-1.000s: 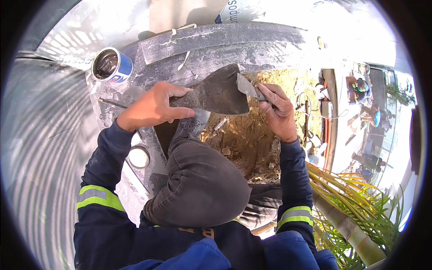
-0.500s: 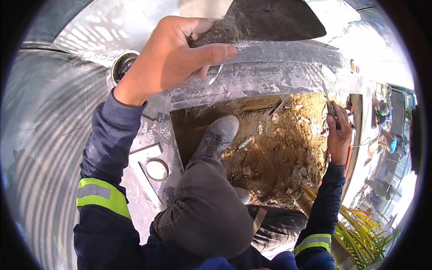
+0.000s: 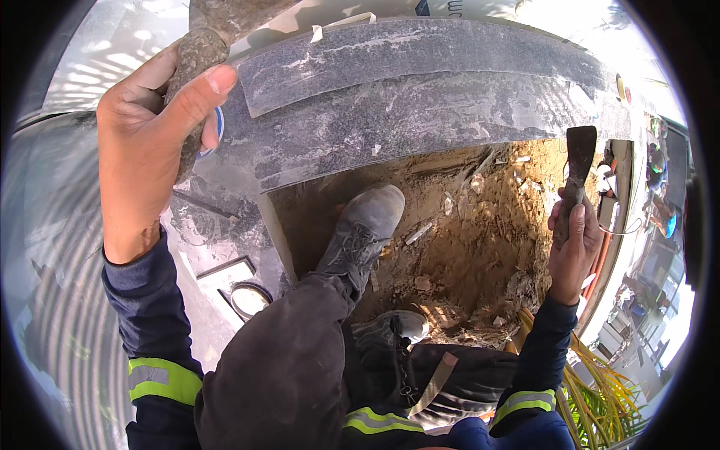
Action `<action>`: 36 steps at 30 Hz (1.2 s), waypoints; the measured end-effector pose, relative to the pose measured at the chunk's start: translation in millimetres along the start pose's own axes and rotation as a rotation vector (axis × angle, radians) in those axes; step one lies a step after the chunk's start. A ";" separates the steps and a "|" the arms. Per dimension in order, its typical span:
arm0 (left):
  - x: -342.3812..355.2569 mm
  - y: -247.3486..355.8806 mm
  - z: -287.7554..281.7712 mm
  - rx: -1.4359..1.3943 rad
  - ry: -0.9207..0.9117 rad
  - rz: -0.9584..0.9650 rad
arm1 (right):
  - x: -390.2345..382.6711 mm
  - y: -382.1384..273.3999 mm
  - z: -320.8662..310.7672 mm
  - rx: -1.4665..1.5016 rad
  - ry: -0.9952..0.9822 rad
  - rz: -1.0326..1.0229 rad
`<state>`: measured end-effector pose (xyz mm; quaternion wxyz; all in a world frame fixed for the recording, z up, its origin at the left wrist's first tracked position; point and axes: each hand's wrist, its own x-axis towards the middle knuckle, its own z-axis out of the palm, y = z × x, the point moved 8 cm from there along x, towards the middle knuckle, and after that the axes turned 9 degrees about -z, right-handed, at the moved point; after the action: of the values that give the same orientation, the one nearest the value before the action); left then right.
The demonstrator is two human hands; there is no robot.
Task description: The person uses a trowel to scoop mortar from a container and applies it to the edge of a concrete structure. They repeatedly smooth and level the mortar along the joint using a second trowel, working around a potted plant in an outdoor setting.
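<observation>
My left hand point(image 3: 154, 131) is closed round the crusted, rounded handle point(image 3: 196, 64) of a trowel, whose wide blade point(image 3: 238, 13) is partly cut off at the top edge. Behind its fingers a container with a blue rim point(image 3: 219, 129) is mostly hidden. In my right hand point(image 3: 577, 244) I grip a scraper point(image 3: 581, 154) with a narrow dark blade pointing away from me, above the right side of a dug pit. A mottled grey ledge point(image 3: 435, 109) runs between the hands along the pit's far side. Neither blade plainly touches the ledge.
My shoe point(image 3: 373, 214) stands in the pit of loose soil point(image 3: 465, 247) and rubble. Beside my knee lie a round pale lid-like item point(image 3: 250, 300) and a square-cornered frame point(image 3: 225, 271). Palm leaves point(image 3: 596, 382) rise at the lower right; people point(image 3: 664, 217) are farther off.
My left hand has moved left and nearer me with the trowel. The scraper in my right hand has turned, so its blade's flat face now shows. My view has shifted and my leg moved left.
</observation>
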<state>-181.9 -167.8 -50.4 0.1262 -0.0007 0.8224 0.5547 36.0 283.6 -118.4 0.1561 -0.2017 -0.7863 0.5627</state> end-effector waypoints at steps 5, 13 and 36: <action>-3.2 -5.7 -4.0 -0.056 0.086 -0.007 | -19.6 8.9 68.0 -0.072 -0.195 0.073; -11.6 -4.7 -3.6 -0.094 0.038 -0.064 | -68.7 10.1 149.1 0.126 -0.454 0.224; -20.3 21.0 38.9 -0.163 0.033 -0.049 | 30.0 -60.0 164.5 -0.774 -0.541 -0.318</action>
<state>-157.2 -127.1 -40.8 0.1258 -0.0402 0.7761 0.6166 -76.3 146.1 -113.2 -0.0559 0.0311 -0.9708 0.2310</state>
